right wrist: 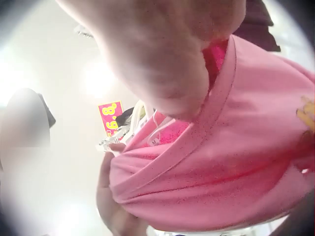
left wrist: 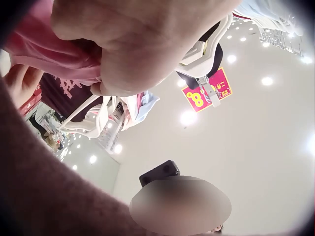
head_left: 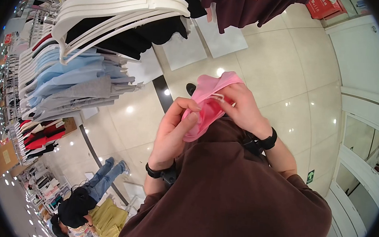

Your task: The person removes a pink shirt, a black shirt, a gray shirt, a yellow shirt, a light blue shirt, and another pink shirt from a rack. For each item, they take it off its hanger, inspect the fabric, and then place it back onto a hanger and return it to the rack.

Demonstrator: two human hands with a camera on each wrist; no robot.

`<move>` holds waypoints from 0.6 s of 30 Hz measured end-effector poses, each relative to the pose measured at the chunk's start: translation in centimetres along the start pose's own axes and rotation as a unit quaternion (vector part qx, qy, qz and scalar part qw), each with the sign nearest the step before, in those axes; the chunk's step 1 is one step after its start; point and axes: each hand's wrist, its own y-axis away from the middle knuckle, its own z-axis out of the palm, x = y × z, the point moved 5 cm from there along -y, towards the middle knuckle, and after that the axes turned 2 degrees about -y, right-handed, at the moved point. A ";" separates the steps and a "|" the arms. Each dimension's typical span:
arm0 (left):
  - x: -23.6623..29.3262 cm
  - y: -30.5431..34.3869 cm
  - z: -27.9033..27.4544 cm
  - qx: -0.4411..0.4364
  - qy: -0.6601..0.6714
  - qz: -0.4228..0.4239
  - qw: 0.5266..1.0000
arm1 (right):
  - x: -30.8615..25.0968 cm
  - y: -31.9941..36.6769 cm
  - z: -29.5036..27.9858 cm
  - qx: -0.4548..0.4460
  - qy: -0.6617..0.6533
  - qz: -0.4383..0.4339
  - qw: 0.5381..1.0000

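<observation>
A pink garment (head_left: 214,82) with a banded opening and a brighter pink inside is held in front of the wearer's waist. My left hand (head_left: 173,126) pinches its edge between thumb and index finger. On the opposite side, my right hand (head_left: 244,107) grips the band, its thumb reaching into the opening and its other fingers largely hidden by cloth. A thin white cord (head_left: 218,96) loops out by the right thumb. In the right wrist view the band (right wrist: 197,152) slants across the cloth, with a yellow print (right wrist: 307,114) at the right edge.
White hangers (head_left: 118,10) with dark clothes jut from the rack at upper left, above blue shirts (head_left: 75,71). A maroon shirt (head_left: 255,12) hangs ahead. White cabinets (head_left: 359,51) line the right side. Another person in jeans (head_left: 104,181) stands at lower left.
</observation>
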 end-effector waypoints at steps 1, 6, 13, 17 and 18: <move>0.0 0.0 0.1 0.000 0.000 0.000 1.000 | 0.1 0.0 0.1 0.000 0.000 0.000 1.000; -0.4 0.1 0.0 -0.023 -0.066 0.000 0.998 | 0.1 1.2 2.5 -0.197 0.052 -0.007 0.979; 0.5 -0.8 -1.4 0.062 -0.462 0.071 0.882 | 0.4 1.0 1.1 -0.058 0.085 0.053 0.993; 0.1 -1.1 -3.8 0.152 -0.584 0.136 0.786 | 1.8 0.8 0.2 -0.065 -0.009 0.197 0.978; -0.1 -1.1 -4.3 0.173 -0.594 0.147 0.772 | 2.1 0.9 0.1 -0.034 -0.040 0.214 0.975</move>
